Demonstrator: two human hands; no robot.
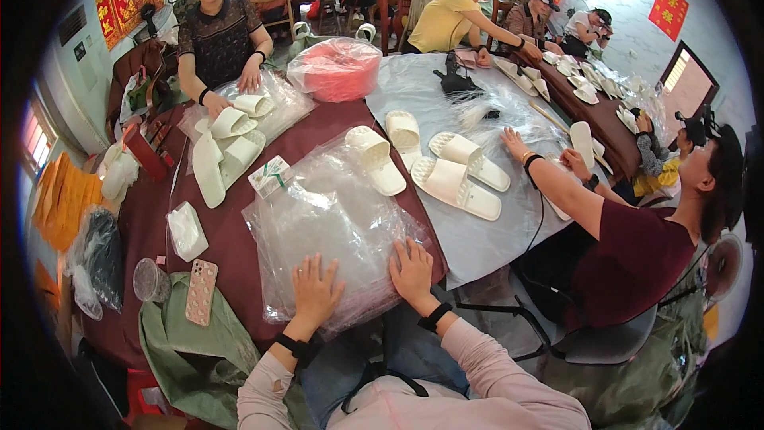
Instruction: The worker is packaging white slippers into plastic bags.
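Note:
A stack of clear plastic bags (318, 223) lies on the dark red table in front of me. My left hand (317, 290) rests on its near part, fingers stretched out. Over at the right edge of the stack, my right hand (412, 272) lies with its fingers extended. Neither hand holds anything that I can see. A cream slipper (376, 161) sits at the far right corner of the bags, with another slipper (403, 134) beside it. At the stack's far left corner is a small white and green box (270, 177).
Left of the bags are a tissue pack (187, 231), a phone (202, 293) and a clear cup (151, 280). A cream slipper pair (458, 175) lies right. One co-worker (219, 40) handles slippers across the table; another (637, 215) sits at right. A red bundle (334, 70) stands farther back.

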